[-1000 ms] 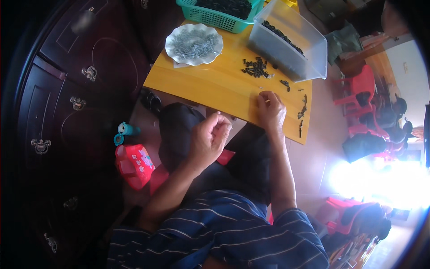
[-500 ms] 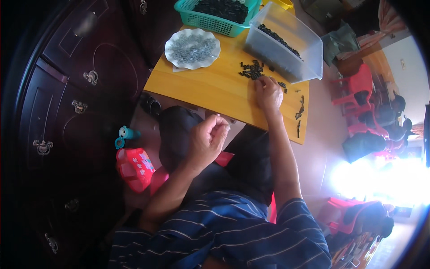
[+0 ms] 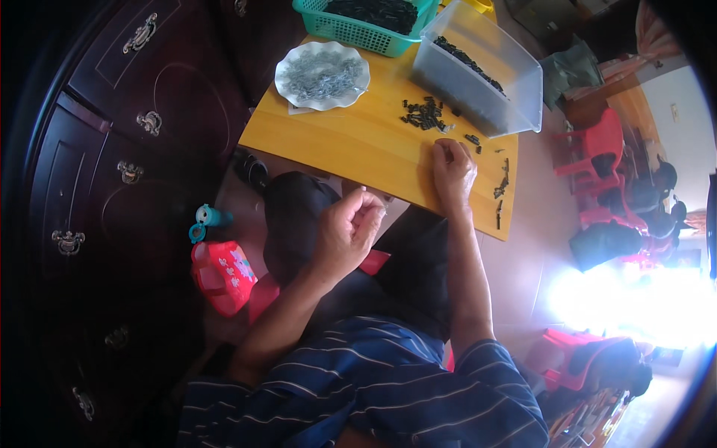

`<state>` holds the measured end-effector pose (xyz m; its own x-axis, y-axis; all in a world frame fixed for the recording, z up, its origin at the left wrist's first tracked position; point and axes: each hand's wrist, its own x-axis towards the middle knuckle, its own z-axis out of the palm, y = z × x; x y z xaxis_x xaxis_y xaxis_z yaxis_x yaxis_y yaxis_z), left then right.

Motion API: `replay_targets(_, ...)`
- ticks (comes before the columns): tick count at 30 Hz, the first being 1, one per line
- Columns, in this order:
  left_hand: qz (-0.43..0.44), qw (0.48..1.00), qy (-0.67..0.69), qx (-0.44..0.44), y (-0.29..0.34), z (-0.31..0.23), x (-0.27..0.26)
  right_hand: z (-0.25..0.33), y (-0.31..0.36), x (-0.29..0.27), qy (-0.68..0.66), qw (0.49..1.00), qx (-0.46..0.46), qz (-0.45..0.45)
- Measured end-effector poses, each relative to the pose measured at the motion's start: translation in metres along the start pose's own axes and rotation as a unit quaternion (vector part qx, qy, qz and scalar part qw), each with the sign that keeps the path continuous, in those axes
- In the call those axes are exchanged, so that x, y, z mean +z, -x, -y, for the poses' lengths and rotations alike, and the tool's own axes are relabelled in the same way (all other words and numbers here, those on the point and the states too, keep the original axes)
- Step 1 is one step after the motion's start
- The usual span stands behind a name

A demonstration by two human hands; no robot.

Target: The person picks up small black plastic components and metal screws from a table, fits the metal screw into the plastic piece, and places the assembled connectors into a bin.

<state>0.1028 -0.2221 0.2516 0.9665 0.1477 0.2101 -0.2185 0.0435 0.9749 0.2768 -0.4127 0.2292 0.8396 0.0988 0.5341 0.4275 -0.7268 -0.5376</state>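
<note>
Over my lap, just off the table's front edge, my left hand is closed in a pinch; what its fingertips hold is too small to make out. My right hand rests at the front of the wooden table, fingers curled together, their contents hidden. Just beyond it lies a loose pile of small black pieces, with a few more black bits to its right. A wavy-edged white plate at the table's left holds many small, clear or greyish pieces.
A teal basket full of black pieces stands at the back, beside a translucent bin holding more. Black pieces line the right table edge. Dark cabinets rise at left; a red bag and teal bottle are below.
My right hand has drawn back from the black pile toward the table's front edge, leaving the pile uncovered. My left hand has hardly moved. The view has shifted slightly.
</note>
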Motion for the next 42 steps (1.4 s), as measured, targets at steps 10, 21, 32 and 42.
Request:
replay_targets(10, -0.018, 0.999, -0.028, 0.007, 0.0, -0.003, -0.002, 0.041, 0.056, -0.025, -0.275, 0.938, 0.163, 0.136)
replay_targets(21, -0.052, 0.991, -0.085, 0.085, -0.003, -0.006, 0.003, 0.079, 0.088, -0.043, -0.481, 0.777, 0.196, 0.356)
replay_targets(32, -0.034, 0.994, -0.078, 0.064, -0.001, -0.003, 0.003, 0.078, 0.088, -0.038, -0.53, 0.742, 0.226, 0.342)
replay_targets(42, -0.042, 0.986, 0.122, -0.11, -0.003, -0.006, -0.007, 0.089, 0.053, -0.054, -0.204, 0.953, 0.042, 0.218)
